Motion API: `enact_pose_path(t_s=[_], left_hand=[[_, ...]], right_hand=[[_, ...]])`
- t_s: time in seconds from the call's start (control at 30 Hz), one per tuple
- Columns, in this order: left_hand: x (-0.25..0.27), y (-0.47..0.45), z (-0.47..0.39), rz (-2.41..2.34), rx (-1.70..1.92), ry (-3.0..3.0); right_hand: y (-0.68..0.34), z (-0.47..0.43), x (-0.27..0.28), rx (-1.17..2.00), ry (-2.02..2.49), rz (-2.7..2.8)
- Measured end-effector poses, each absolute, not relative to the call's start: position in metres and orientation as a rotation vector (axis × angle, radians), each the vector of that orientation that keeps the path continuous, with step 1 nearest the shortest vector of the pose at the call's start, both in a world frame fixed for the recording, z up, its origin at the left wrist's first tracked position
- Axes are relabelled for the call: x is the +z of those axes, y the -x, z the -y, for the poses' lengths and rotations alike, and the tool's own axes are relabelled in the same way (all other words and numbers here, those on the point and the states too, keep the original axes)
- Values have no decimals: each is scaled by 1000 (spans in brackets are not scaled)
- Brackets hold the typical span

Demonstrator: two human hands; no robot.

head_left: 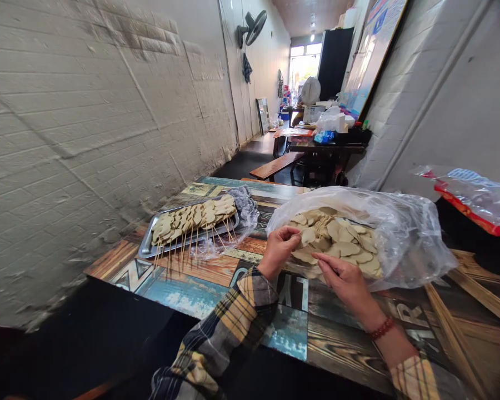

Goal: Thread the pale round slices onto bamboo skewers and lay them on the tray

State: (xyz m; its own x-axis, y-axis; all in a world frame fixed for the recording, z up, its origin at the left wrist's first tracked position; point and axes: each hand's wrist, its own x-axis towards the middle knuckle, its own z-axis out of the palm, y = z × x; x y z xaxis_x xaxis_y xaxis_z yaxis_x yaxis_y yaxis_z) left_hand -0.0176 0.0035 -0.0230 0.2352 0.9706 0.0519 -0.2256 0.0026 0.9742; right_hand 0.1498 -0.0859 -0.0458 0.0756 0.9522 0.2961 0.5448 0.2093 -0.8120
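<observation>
An open clear plastic bag lies on the table, filled with pale, flat slices. At the bag's mouth, my left hand pinches one pale slice between thumb and fingers. My right hand, with a red bead bracelet on its wrist, is closed in a pinch just in front of the slices. Whatever sits between its fingertips is too small to make out. To the left, a metal tray carries rows of skewered slices, their thin sticks poking out over its near edge.
Long thin wooden sticks lie at the table's right side. Beside them stands a dark container with red-edged plastic packaging. Crumpled plastic touches the tray's right end. A bench and a cluttered table stand beyond.
</observation>
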Motion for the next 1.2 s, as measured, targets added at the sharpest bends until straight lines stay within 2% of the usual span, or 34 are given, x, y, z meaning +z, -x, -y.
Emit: enact_pose_path(t_s=[0.47,0.7,1.2], left_hand=[[-15,21,0,-752,944,-882],[-15,24,-4,-792,980,-864],[-15,18,5,-759,920,-987]], right_hand=[[-145,86,-45,687,1421,1510],[-149,86,-48,699,1405,1578],[-147,87,-44,511,1452,1556]])
